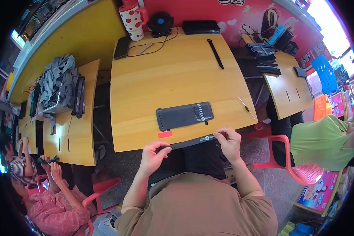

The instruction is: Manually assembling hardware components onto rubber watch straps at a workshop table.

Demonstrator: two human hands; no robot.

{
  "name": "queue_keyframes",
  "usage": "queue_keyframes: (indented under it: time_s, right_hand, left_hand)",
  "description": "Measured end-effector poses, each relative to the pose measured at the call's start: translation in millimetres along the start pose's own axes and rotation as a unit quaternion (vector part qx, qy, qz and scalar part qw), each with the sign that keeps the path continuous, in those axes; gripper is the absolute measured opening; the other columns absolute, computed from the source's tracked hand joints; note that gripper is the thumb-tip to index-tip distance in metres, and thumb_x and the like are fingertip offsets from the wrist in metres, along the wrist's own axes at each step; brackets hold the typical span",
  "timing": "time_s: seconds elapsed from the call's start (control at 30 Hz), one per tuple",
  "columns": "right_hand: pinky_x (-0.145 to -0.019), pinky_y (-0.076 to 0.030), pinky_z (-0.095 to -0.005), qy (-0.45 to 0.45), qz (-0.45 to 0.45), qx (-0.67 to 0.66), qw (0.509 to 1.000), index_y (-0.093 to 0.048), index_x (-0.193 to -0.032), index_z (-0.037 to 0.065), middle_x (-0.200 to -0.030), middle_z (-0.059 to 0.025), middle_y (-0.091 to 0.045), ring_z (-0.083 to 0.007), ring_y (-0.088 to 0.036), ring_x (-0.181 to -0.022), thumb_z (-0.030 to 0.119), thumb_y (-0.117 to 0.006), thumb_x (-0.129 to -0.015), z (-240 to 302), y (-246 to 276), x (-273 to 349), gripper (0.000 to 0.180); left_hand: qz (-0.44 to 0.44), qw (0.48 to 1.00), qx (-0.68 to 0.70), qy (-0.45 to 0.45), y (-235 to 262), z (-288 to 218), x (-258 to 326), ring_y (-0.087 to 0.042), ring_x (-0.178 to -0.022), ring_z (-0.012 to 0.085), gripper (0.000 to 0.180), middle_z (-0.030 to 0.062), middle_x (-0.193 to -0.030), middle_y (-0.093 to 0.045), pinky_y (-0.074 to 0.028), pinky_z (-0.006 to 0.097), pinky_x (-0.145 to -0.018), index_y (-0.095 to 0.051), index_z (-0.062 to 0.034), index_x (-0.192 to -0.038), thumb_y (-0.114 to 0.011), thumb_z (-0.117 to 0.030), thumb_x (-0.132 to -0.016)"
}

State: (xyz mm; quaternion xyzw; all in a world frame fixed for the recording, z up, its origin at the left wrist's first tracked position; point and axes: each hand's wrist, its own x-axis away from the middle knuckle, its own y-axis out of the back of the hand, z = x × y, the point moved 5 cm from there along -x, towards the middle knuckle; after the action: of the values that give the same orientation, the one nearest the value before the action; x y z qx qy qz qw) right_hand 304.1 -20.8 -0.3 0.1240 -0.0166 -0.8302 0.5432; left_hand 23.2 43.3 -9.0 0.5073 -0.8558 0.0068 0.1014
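A black strap point(192, 141) with a pale printed mark near its right end stretches along the table's front edge. My left hand point(154, 156) pinches its left end between thumb and fingers, and my right hand point(229, 144) grips the other end. Just beyond it, several black straps point(177, 116) lie side by side as a flat panel, with round ends at the left and white prints at the right. A small red rectangle point(165, 134) sits between that panel and my left hand. To the right lies a thin pen-like tool point(246, 107) with a dark middle.
At the table's point(145, 86) back stand a red-dotted tumbler point(132, 21), a small black fan point(160, 23), a phone point(122, 48) and a black pouch point(201, 27). A single strap point(215, 54) lies far right. Co-workers sit left and right; a bin of grey pieces point(57, 84) stands left.
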Motion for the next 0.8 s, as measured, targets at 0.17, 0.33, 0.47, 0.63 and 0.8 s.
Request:
queue_keyframes:
  time_s: [0.17, 0.33, 0.47, 0.63, 0.8]
  right_hand:
    - [-0.057, -0.044, -0.0184, -0.164, 0.048, -0.094, 0.981, -0.065, -0.090, -0.002, -0.076, 0.0006, -0.062, -0.0046, -0.057, -0.064, -0.005, -0.065, -0.086, -2, 9, -7, 0.005]
    - [-0.057, -0.043, -0.0193, -0.024, 0.014, 0.007, 1.000, -0.063, -0.090, -0.002, -0.075, -0.0005, -0.060, -0.0053, -0.056, -0.064, -0.007, -0.065, -0.084, -2, 6, -17, 0.008]
    - [-0.056, -0.044, -0.0205, 0.083, -0.022, 0.084, 0.993, -0.061, -0.089, -0.001, -0.075, -0.0026, -0.059, -0.0059, -0.056, -0.063, -0.009, -0.064, -0.083, 2, -2, -29, 0.011]
    - [-0.054, -0.043, -0.0205, 0.051, -0.033, 0.080, 0.995, -0.060, -0.088, -0.001, -0.074, -0.0022, -0.059, -0.0054, -0.055, -0.061, -0.009, -0.065, -0.082, -15, -6, -44, 0.012]
    - [-0.054, -0.044, -0.0203, 0.036, -0.037, 0.097, 0.994, -0.060, -0.090, 0.000, -0.073, -0.0022, -0.059, -0.0052, -0.054, -0.060, -0.009, -0.066, -0.081, -17, -9, -49, 0.014]
  left_hand:
    - [-0.072, 0.985, 0.152, 0.048, -5, 6, -5, -0.060, -0.065, 0.0072, 0.018, 0.0074, -0.085, -0.068, -0.044, 0.018, -0.053, -0.065, 0.0029, -0.106, -0.062, 0.002, -0.088]
    - [-0.115, 0.983, 0.143, 0.015, -1, 0, -14, -0.060, -0.065, 0.0062, 0.020, 0.0047, -0.083, -0.066, -0.044, 0.017, -0.052, -0.065, 0.0023, -0.108, -0.062, 0.003, -0.089]
    - [-0.183, 0.975, 0.126, -0.018, 4, -3, -25, -0.058, -0.063, 0.0051, 0.021, 0.0010, -0.078, -0.062, -0.043, 0.017, -0.049, -0.064, 0.0020, -0.108, -0.064, 0.003, -0.087]
    - [-0.199, 0.974, 0.105, -0.016, 5, 3, -37, -0.057, -0.061, 0.0044, 0.021, -0.0001, -0.076, -0.060, -0.042, 0.017, -0.049, -0.064, 0.0020, -0.107, -0.067, 0.003, -0.086]
    - [-0.202, 0.974, 0.099, -0.009, 6, 6, -39, -0.056, -0.061, 0.0038, 0.020, -0.0010, -0.076, -0.059, -0.042, 0.017, -0.051, -0.064, 0.0021, -0.105, -0.068, 0.004, -0.085]
